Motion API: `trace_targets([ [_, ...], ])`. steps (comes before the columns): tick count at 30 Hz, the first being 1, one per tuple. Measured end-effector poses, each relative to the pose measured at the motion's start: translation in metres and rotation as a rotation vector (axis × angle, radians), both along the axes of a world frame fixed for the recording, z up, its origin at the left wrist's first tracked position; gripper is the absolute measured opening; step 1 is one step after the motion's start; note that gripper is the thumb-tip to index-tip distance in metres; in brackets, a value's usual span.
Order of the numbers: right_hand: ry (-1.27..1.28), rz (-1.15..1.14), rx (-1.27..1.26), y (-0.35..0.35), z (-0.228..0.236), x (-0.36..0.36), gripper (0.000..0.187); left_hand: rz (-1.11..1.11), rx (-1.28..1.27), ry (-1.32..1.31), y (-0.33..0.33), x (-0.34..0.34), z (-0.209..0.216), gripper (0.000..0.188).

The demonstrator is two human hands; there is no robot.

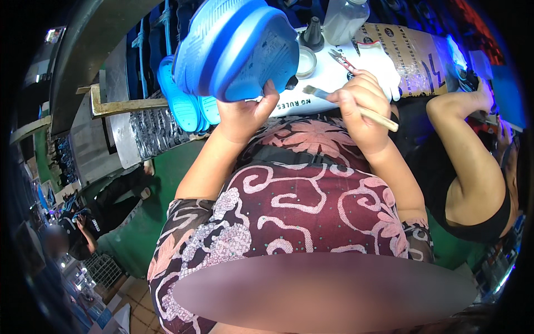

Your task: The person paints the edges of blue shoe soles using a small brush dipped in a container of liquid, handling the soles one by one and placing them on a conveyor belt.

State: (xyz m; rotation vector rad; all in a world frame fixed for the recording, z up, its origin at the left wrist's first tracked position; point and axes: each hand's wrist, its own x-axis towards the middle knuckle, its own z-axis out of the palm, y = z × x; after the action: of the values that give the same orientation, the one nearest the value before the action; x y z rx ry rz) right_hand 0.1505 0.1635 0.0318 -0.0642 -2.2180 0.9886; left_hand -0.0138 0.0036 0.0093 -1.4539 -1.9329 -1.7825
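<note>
My left hand (pixel 245 114) grips the lower edge of a thick blue foam shoe sole (pixel 239 50), its thumb pressed on the flat face. The sole is tilted up, with ridged layers along its side. My right hand (pixel 364 108) is closed around a brush (pixel 378 118) with a pale wooden handle. Its bristles point left, short of the sole and apart from it. Just beyond them, a small round dish (pixel 306 62) sits on the white work surface (pixel 334 83). A red-handled cutting tool (pixel 344 59) lies beside the dish.
A dark cone-shaped nozzle (pixel 314 34) and a clear bottle (pixel 346 21) stand at the back. More blue soles (pixel 186 106) hang over the left edge, near a wooden bar (pixel 130 100). A co-worker's bent arm (pixel 464 133) is close on my right; another person (pixel 83 228) is far left.
</note>
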Motion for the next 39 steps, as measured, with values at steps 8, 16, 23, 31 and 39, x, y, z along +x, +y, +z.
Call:
trace_targets([
  [8, 0.019, -0.19, -0.176, 0.02, -0.009, 0.028, 0.024, 0.027, 0.006, -0.417, -0.012, -0.01, 0.061, 0.053],
  [16, 0.031, -0.344, -0.252, 0.03, -0.009, 0.053, 0.022, -0.754, -0.415, -1.022, 0.048, 0.002, 0.127, 0.081],
  [23, 0.087, -0.445, -0.289, 0.034, -0.031, 0.074, 0.025, -1.193, -0.307, -0.939, 0.308, -0.001, 0.216, 0.045],
  [31, 0.056, -0.494, -0.444, 0.036, -0.046, 0.089, 0.024, -1.087, 0.05, -1.129, 0.255, 0.047, 0.228, 0.058],
  [39, 0.036, -0.348, -0.625, 0.022, -0.062, 0.055, 0.026, -0.062, -0.203, -0.689, 0.006, -0.069, 0.028, 0.036],
])
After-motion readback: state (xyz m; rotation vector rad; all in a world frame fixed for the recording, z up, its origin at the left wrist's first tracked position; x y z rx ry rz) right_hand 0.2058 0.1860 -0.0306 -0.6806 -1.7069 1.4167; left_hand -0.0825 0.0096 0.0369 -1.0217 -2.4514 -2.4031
